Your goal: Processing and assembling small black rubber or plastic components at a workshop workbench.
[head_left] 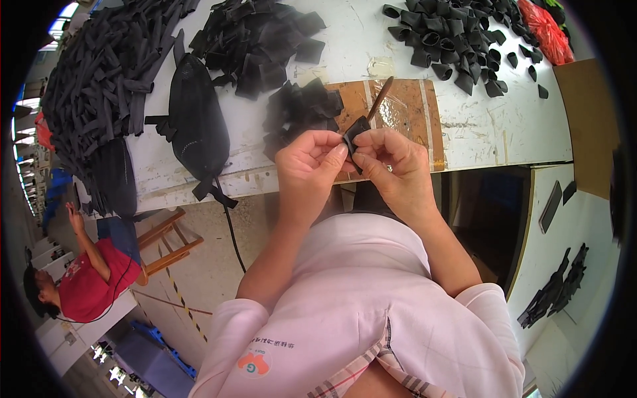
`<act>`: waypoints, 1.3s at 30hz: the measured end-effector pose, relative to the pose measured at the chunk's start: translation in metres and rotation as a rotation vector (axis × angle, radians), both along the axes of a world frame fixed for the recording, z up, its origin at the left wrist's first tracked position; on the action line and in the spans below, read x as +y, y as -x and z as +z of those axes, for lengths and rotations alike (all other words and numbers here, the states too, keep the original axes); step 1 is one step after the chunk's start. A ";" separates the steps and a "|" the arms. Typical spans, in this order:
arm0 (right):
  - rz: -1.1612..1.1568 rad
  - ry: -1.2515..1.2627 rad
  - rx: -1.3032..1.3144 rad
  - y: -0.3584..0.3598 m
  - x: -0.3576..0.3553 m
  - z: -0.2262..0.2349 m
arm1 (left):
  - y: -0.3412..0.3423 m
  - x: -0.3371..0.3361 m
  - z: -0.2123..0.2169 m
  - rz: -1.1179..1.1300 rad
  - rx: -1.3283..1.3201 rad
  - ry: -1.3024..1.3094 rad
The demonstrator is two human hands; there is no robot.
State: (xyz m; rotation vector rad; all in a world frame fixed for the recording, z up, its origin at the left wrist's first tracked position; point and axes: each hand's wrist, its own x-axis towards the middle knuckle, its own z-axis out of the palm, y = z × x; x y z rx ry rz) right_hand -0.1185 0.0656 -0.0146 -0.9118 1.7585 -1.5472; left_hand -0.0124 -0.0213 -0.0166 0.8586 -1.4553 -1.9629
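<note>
In front of my body my two hands meet over a small black fabric piece (pixel 356 134). My left hand (pixel 310 164) pinches its left edge between thumb and fingers. On the other edge, my right hand (pixel 396 163) has thumb and forefinger closed. Just beyond the fabric a slim brown stick (pixel 381 98) slants up to the right; its lower end meets the black piece, and I cannot tell whether it goes inside. Beneath is a brown board (pixel 424 119) with clear tape. Flat black pieces (pixel 298 109) lie in a loose heap by the board's left edge.
Black strips (pixel 106 73) pile up at the far left, near a black mesh bag (pixel 197 119). Black pieces (pixel 255 40) heap at the back, folded black loops (pixel 458 43) at back right, beside a red plastic bag (pixel 545 30). A person in red (pixel 96 282) sits left.
</note>
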 end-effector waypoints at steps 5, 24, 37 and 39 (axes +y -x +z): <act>-0.006 0.034 -0.055 0.000 -0.001 -0.002 | 0.005 0.004 0.002 0.008 -0.055 0.039; -0.081 0.056 -0.378 0.018 -0.002 0.006 | 0.006 -0.004 0.012 -0.158 0.358 -0.680; 0.268 0.119 -0.513 0.044 -0.014 0.068 | 0.031 -0.026 0.042 -0.535 0.940 -1.088; 0.275 0.123 -0.502 0.060 -0.030 0.069 | 0.033 -0.031 0.053 -0.471 0.897 -1.135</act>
